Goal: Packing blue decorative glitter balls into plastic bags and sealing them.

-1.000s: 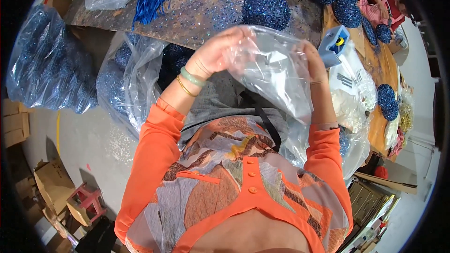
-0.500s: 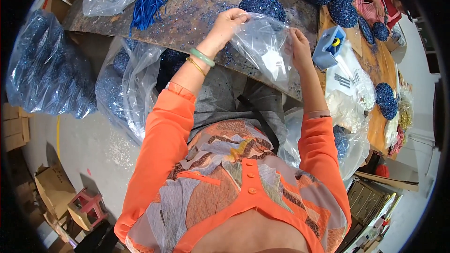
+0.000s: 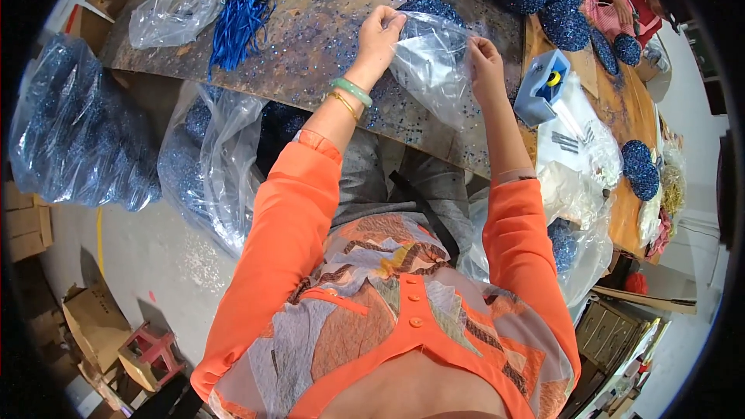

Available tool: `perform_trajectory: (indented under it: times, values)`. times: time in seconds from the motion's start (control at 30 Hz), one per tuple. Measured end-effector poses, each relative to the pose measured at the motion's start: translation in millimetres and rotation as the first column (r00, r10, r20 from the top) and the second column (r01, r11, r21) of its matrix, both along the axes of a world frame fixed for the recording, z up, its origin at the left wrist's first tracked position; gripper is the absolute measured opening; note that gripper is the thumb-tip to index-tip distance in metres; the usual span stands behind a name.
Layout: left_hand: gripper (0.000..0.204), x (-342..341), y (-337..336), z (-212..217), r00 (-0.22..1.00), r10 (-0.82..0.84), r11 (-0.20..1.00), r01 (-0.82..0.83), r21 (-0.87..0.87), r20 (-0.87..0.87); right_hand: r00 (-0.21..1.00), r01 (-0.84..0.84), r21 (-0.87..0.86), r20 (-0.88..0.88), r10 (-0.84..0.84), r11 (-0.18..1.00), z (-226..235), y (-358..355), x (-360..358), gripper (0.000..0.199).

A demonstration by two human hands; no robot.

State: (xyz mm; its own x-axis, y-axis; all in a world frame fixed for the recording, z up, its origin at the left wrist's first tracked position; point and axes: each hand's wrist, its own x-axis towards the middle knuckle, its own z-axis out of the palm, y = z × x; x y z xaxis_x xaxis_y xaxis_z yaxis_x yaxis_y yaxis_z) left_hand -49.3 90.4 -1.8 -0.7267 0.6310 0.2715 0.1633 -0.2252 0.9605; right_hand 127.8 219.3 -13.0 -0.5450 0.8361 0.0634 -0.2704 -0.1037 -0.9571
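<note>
A clear plastic bag (image 3: 431, 70) is stretched between my two hands above the table's near edge. My left hand (image 3: 379, 35) pinches its upper left corner, thumb against fingers. At the upper right corner, my right hand (image 3: 485, 66) grips the rim between thumb and fingertips. Just behind the bag lies a blue glitter ball (image 3: 436, 8), partly hidden by the bag and my left hand. Left of my hands, a bundle of blue ribbons (image 3: 242, 27) rests on the glitter-strewn table (image 3: 310, 12).
Crumpled clear plastic (image 3: 177, 8) lies at the table's far left. A blue tape dispenser (image 3: 543, 87) stands right of my hands beside a stack of plastic bags (image 3: 578, 136). Large bags of blue glitter balls (image 3: 85, 124) stand at left. Another person (image 3: 625, 0) works at far right.
Both hands have moved slightly away from me and to the left with the bag. It now covers more of the glitter ball's front. The view has shifted a little.
</note>
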Motion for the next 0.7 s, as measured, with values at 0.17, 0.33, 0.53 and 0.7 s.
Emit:
perform_trajectory:
  times: [0.17, 0.33, 0.53, 0.7]
  values:
    - [0.015, -5, 13, -8, 0.988, 0.143, 0.988, -0.147, 0.054, 0.06, 0.992, -0.006, -0.159, -0.127, -0.014, 0.987, 4, 0, -13, 0.005]
    - [0.017, 1, 22, -15, 0.952, 0.194, 0.967, -0.226, 0.118, 0.236, 0.993, 0.066, -0.197, -0.088, -0.085, 0.978, 1, -1, -18, 0.007]
    - [0.017, -1, 23, -26, 0.936, 0.207, 0.953, -0.258, 0.157, 0.285, 0.971, 0.132, -0.165, -0.178, -0.161, 0.977, -9, -3, -23, 0.009]
    - [0.016, 19, 12, -9, 0.827, 0.021, 0.968, -0.157, 0.195, 0.562, 0.968, 0.187, -0.078, -0.157, -0.197, 0.979, -16, 4, -12, 0.013]
